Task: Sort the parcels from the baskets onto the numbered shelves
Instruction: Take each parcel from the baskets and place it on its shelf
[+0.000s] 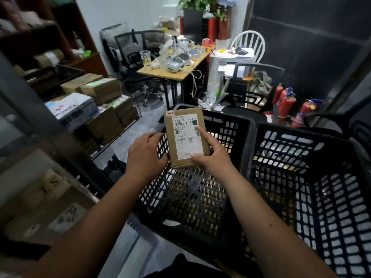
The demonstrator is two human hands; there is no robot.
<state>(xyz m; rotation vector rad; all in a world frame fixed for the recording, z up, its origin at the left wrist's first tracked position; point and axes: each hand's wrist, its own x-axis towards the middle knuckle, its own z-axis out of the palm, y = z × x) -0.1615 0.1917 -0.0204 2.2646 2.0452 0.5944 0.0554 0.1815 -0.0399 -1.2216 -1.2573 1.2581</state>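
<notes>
Parcel (185,138) up betw. both hands, over basket (192,199), label facing me, prob. to read shelf no. L hand (147,155) grips left edge; R hand (208,155) pinches right edge, thumb on label. Shelves to my L.

We face a white wall (120,11) at the back, and to our right a dark panelled wall (313,37). The floor (128,141) is grey. A wooden desk (172,74) stands by the white wall, cluttered with devices and a plastic cup (145,57). Black mesh office chairs (132,55) sit behind it, a white spindle-back chair (250,44) further right, near a white printer (230,63). A potted plant (197,5) tops the far corner. Red fire extinguishers (289,109) stand on the floor against the dark wall. The light is dim and even
</notes>
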